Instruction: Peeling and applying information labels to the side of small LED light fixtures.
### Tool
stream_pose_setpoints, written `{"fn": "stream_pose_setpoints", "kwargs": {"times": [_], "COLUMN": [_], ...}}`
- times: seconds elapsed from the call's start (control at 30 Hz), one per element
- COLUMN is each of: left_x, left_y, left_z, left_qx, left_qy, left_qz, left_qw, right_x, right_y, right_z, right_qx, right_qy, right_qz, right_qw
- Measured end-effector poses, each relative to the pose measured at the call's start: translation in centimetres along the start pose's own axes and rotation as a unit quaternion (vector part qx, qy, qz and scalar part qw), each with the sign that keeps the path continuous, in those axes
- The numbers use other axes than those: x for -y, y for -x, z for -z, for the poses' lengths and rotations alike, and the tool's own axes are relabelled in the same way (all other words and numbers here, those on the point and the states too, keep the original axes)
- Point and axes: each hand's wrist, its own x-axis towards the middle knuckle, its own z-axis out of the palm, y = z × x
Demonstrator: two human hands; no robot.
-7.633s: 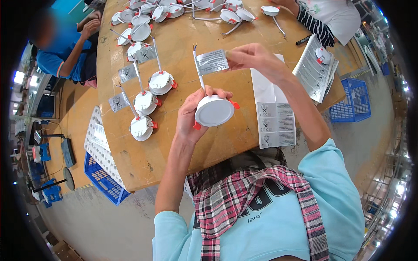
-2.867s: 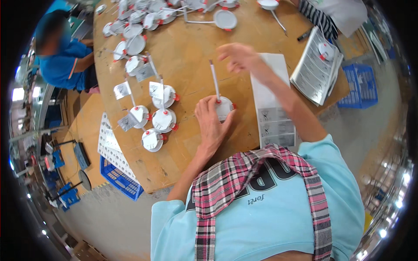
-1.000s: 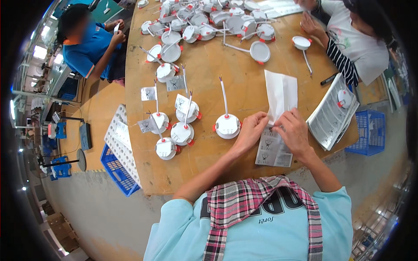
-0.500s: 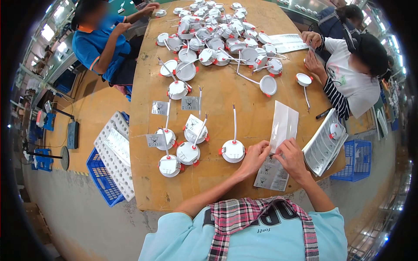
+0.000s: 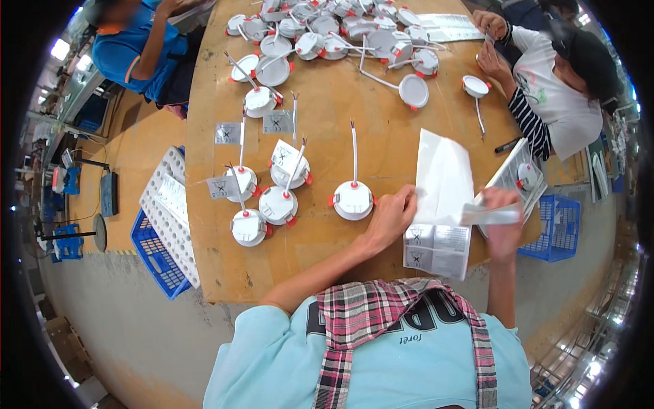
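Note:
A white sheet of labels (image 5: pixel 441 178) lies on the wooden table (image 5: pixel 340 123) in front of me, its printed lower part near the table's edge. My left hand (image 5: pixel 390 218) grips the sheet's left edge with curled fingers. My right hand (image 5: pixel 503 223) is to the right of the sheet and pinches a narrow silvery label strip (image 5: pixel 485 215) that still reaches back toward the sheet. Just left of my left hand stands a round white lamp (image 5: pixel 353 200) with red clips, its wire pointing up.
Several more white lamps (image 5: pixel 272 198) stand in a cluster to the left, and many lie at the far end (image 5: pixel 327 34). A person in blue (image 5: pixel 136 41) and a person with striped sleeves (image 5: pixel 545 88) work opposite. Blue crates (image 5: pixel 160 255) (image 5: pixel 555 228) flank the table. A stack of label sheets (image 5: pixel 514 178) lies at right.
Both hands were close together on the sheet before. My right hand has now drawn away to the right with a label strip, while the left hand stays on the sheet.

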Motion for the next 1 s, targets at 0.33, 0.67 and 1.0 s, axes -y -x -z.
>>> {"fn": "stream_pose_setpoints", "kwargs": {"times": [0.33, 0.67, 1.0], "left_x": [-3.2, -7.5, -5.9], "left_y": [2.5, 3.0, 2.2], "left_z": [0.9, 8.0, 10.0], "left_qx": [-0.006, -0.069, -0.090], "left_qy": [-0.170, 0.068, 0.322], "left_qz": [-0.086, -0.045, 0.062], "left_qw": [0.982, 0.994, 0.940], "right_x": [3.6, 1.6, -1.2], "right_y": [-4.4, -7.9, -7.4], "right_z": [3.7, -9.7, -9.1], "right_qx": [-0.034, 0.288, 0.225], "right_qy": [0.156, 0.333, 0.250], "right_qz": [-0.047, 0.059, -0.064], "right_qw": [0.986, 0.896, 0.940]}}
